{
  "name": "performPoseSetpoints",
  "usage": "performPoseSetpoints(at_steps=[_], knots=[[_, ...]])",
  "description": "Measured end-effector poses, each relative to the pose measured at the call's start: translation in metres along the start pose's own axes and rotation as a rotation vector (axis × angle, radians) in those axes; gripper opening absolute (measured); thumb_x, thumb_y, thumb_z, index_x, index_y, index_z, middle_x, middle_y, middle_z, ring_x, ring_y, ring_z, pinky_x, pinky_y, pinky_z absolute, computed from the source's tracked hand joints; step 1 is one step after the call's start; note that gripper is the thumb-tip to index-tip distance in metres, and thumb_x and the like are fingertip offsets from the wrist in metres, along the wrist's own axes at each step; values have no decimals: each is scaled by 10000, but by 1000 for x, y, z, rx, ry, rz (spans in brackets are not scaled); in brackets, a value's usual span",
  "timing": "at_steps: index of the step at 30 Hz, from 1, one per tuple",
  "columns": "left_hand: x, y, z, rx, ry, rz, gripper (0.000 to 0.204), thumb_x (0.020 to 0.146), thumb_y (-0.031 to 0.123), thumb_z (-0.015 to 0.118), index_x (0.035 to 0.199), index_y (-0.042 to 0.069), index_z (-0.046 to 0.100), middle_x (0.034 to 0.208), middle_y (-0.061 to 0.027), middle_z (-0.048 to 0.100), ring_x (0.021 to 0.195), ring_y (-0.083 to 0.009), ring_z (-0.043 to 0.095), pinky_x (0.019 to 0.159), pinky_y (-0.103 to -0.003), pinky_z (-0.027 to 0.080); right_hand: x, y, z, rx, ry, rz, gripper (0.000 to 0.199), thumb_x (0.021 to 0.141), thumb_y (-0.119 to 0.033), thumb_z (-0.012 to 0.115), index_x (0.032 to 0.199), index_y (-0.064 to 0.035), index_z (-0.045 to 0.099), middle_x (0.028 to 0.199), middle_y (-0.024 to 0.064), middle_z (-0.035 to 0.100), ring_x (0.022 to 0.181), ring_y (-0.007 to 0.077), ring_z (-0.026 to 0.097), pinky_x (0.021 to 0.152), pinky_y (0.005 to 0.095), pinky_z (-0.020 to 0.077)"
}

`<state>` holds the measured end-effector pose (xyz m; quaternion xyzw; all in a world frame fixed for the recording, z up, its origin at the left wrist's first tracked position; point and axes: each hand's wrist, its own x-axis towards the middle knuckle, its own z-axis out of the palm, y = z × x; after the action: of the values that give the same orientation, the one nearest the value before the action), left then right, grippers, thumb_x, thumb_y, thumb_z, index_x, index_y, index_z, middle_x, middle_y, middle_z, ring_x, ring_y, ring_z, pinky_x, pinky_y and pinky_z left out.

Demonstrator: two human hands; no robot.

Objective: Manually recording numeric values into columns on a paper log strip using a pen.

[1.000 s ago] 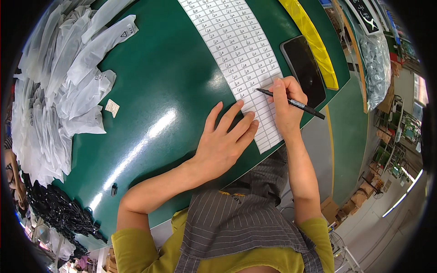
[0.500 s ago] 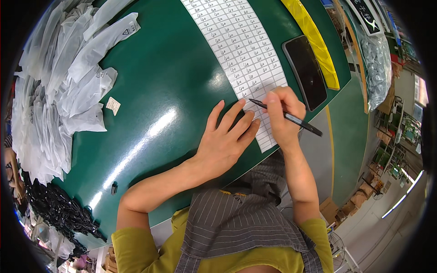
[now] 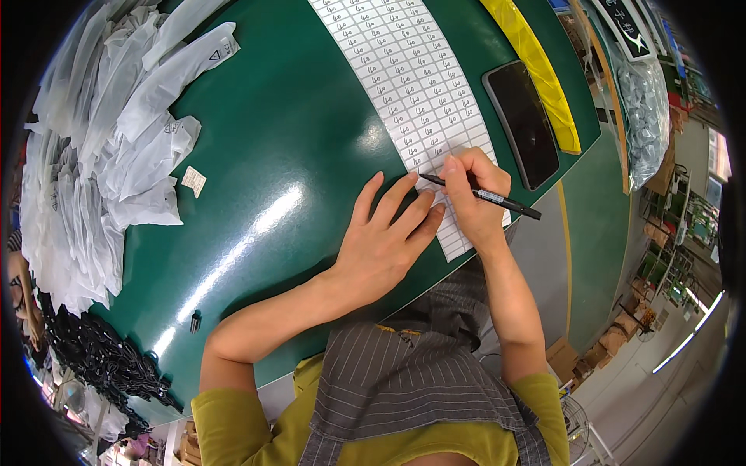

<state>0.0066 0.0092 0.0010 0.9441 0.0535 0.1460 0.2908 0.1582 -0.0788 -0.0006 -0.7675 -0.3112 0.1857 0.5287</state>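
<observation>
My right hand [image 3: 475, 198] grips a black pen [image 3: 486, 196] with its tip on a long white sheet of small labels [image 3: 408, 85] that runs across the green table [image 3: 280, 155]. My left hand [image 3: 385, 241] lies flat, fingers spread, pressing the near end of the sheet just left of the pen tip. Many labels carry handwritten marks; the few nearest me are partly hidden by my hands.
A dark phone [image 3: 522, 124] lies right of the sheet, beside a yellow strip [image 3: 536, 70]. A heap of clear plastic bags [image 3: 101, 155] covers the table's left side, with one loose small tag [image 3: 193, 180]. Black parts [image 3: 101, 361] pile at the lower left. A small black piece [image 3: 195, 321] lies near the front edge.
My right hand has shifted the pen leftward along the sheet, toward my left hand's fingertips. My left hand has stayed pressed on the sheet.
</observation>
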Motion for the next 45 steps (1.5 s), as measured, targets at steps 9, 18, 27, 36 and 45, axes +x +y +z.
performPoseSetpoints(at_steps=[9, 18, 27, 36, 45], knots=[[0, -1, 0, -9, 6, 2, 381, 764, 123, 616, 1139, 64, 653, 1205, -85, 538, 1281, -315, 444, 1089, -570, 299, 1, -2, 0, -7, 9, -12, 213, 890, -57, 645, 713, -9, 538, 561, -4, 503, 506, 54, 415, 467, 236, 346], [1, 1, -1, -4, -22, -27, 419, 738, 77, 682, 1154, 122, 675, 1234, -52, 563, 1285, -293, 453, 1095, -544, 294, 1, 0, -1, -21, 28, 32, 212, 900, -78, 640, 726, -10, 541, 562, -6, 511, 515, 46, 421, 476, 233, 350], [2, 1, -4, -1, -34, -18, 436, 734, 73, 682, 1168, 118, 661, 1246, -57, 557, 1282, -298, 451, 1090, -547, 302, 7, -9, -18, 136, 129, 120, 196, 939, -113, 619, 776, -4, 599, 654, -1, 607, 571, 25, 522, 521, 199, 410], [1, 0, -4, 9, -37, -17, 463, 723, 70, 692, 1181, 122, 651, 1247, -55, 553, 1288, -300, 443, 1091, -548, 299, 7, 7, -15, -10, 63, 51, 172, 918, -80, 638, 778, 10, 596, 644, 10, 609, 565, 30, 507, 520, 204, 408], [2, 1, -5, 7, -40, -15, 452, 728, 71, 689, 1176, 122, 655, 1248, -57, 550, 1293, -295, 439, 1094, -545, 296, 7, 2, -17, 11, 86, 59, 168, 919, -61, 620, 773, 15, 587, 650, 17, 616, 565, 33, 502, 518, 211, 407]])
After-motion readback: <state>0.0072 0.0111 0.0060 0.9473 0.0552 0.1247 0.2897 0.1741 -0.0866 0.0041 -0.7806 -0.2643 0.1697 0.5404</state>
